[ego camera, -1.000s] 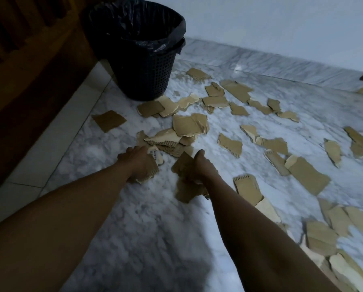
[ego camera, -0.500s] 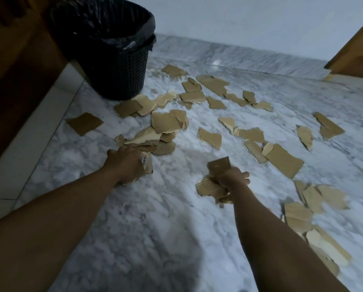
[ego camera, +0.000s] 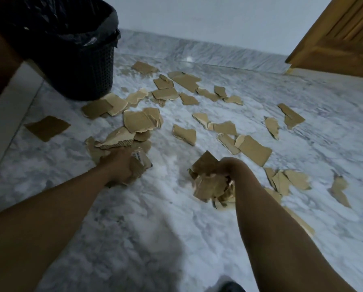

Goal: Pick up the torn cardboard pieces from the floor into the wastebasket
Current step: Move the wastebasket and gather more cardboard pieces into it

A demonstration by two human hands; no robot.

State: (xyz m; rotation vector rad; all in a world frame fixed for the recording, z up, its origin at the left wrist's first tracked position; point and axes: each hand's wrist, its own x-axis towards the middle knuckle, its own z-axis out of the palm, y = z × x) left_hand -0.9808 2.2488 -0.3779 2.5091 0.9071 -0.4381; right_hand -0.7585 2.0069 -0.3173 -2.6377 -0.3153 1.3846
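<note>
Right hand (ego camera: 229, 168): we see fingers clenched round a wad (ego camera: 209, 184) of cardboard.
Left hand (ego camera: 120, 165): our fingers curl round a scrap (ego camera: 140, 163) lying on the floor (ego camera: 155, 228).
Pieces (ego camera: 142, 121): scattered from mid-floor to its far edge.
Wastebasket (ego camera: 92, 66): upright at the floor's far left corner.

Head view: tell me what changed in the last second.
The right hand closed on a bunch of cardboard, drew it rightward away from the left hand and raised it off the floor. The left hand still grips its labelled pieces on the floor; wastebasket and scattered pieces unmoved.
</note>
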